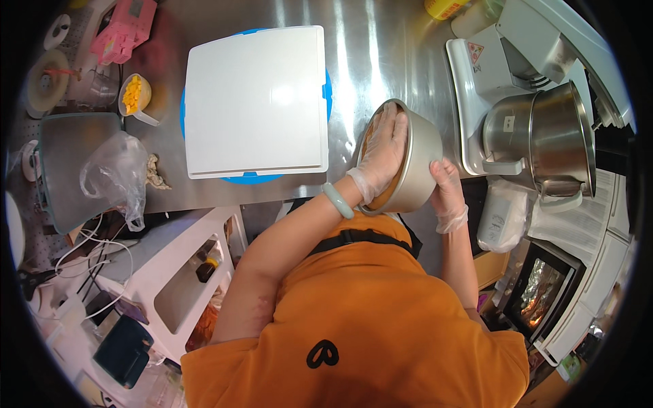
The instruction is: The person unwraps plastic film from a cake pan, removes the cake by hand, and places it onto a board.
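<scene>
A round metal cake pan [421, 158] is tipped on its side at the table's front edge, its opening facing left. Inside it shows a golden-brown cake [383, 196]. My left hand [385, 143], in a clear plastic glove, lies flat with extended fingers against the cake inside the rim. My right hand [448, 186], gloved too, holds the pan's outer side and base; some of its fingers are hidden behind the pan. To the left a white square board or lid [255, 102] lies over a blue round piece [328, 97], of which only parts of the edge show.
On the steel table [168, 188] stand a measuring cup [148, 97] of yellow cubes, a clear plastic bag [120, 168] and a pink device [125, 30]. Steel mixing bowls [510, 137] and a white machine [490, 61] are at right. A white shelf unit [168, 255] stands lower left.
</scene>
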`<state>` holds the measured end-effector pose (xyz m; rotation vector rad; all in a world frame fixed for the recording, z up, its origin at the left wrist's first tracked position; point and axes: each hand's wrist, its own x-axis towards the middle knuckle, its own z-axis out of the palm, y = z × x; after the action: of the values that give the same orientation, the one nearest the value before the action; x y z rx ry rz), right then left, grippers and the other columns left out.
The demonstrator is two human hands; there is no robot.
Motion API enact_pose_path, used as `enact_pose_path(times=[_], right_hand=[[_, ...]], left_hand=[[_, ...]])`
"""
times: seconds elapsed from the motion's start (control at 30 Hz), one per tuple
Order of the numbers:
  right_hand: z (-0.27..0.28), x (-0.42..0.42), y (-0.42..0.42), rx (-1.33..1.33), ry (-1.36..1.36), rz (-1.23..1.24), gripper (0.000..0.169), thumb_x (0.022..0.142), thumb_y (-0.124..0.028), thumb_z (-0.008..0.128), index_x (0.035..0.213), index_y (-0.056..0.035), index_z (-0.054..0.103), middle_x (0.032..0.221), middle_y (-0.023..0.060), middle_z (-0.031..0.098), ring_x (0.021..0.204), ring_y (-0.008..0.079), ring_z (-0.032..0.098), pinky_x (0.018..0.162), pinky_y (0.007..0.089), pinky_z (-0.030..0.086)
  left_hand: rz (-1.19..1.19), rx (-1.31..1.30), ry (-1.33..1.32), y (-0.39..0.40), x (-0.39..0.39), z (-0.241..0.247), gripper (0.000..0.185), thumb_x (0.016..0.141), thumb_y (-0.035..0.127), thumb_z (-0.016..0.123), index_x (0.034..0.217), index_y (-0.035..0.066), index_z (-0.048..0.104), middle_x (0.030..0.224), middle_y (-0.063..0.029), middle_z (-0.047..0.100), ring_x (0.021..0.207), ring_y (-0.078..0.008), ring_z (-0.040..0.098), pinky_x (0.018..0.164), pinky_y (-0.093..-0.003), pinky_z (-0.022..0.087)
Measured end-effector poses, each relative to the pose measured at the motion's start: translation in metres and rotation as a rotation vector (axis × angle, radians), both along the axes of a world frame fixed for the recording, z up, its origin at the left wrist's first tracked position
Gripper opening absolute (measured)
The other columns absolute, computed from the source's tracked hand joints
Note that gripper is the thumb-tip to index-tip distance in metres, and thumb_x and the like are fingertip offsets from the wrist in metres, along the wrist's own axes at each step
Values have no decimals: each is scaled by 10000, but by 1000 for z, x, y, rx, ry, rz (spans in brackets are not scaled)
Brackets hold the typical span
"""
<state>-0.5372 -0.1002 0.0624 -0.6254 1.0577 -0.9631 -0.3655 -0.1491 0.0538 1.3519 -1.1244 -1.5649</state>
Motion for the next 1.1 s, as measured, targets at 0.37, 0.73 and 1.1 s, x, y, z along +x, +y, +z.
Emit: enact_pose_path(times=[0.37, 0.73, 1.1], right_hand=[[23, 25, -2, 117, -147, 31, 317, 869, -215, 681, 1099, -9, 608, 1010, 43, 653, 909, 116, 608, 831, 260, 479], [36, 9, -15, 125, 205, 184, 335, 858, -263, 692, 1047, 9, 639, 960, 57, 663, 877, 129, 608, 836, 272, 466], [17, 3, -29, 179, 77, -34, 428, 858, -358, 694, 1039, 25, 631, 954, 66, 658, 871, 152, 612, 808, 291, 479]], left_hand=[[-45, 53, 362, 6, 12, -30, 479, 1006, 230, 384, 1413, -6, 298, 1421, -215, 368, 1324, -325, 354, 1086, -345, 292], [-188, 17, 337, -16, 20, -10, 630, 1003, 397, 379, 1432, -47, 255, 1445, -217, 346, 1339, -293, 342, 1097, -327, 281], [-130, -237, 102, -4, 14, 25, 575, 1019, 318, 291, 1436, -70, 210, 1514, -243, 194, 1421, -360, 147, 1156, -389, 143]])
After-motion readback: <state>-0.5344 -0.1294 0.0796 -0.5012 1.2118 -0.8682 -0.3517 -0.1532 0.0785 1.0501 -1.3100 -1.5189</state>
